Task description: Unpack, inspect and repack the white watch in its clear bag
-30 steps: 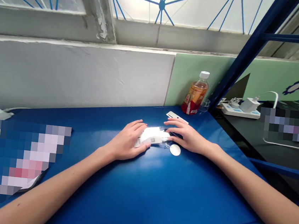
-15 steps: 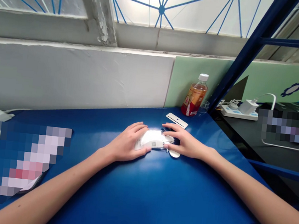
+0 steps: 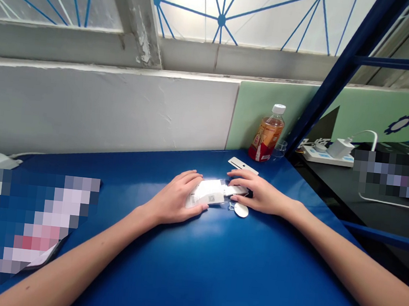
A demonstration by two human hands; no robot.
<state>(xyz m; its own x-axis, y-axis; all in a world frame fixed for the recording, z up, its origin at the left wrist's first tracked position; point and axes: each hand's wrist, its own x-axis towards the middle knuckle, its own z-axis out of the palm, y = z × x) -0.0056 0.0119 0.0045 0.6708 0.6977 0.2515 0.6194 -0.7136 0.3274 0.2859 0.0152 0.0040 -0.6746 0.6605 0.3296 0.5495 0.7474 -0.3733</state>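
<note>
A clear plastic packet with a white printed label point(image 3: 212, 192) lies on the blue table. My left hand point(image 3: 176, 196) grips its left end, thumb along the near edge and fingers over the far side. At the packet's right end, a small white piece point(image 3: 236, 190) sticks out, and my right hand point(image 3: 259, 192) has its thumb and fingers closed around it. The piece's far end is hidden by those fingers. Just below my right thumb lies a white round disc point(image 3: 241, 210). Behind the right fingers is a white card with a dark slot point(image 3: 242, 165).
A bottle of reddish drink point(image 3: 267, 135) stands at the back right beside a small clear cup point(image 3: 280, 149). A blurred-out phone-like object point(image 3: 44, 253) lies left on the blue table point(image 3: 192, 268). A blue metal post point(image 3: 338, 79) rises at right, near a power strip point(image 3: 328, 157).
My right hand has shifted slightly right, away from the packet, with the white piece showing more beyond the packet's end. My left hand stays on the packet. The view has tilted a little.
</note>
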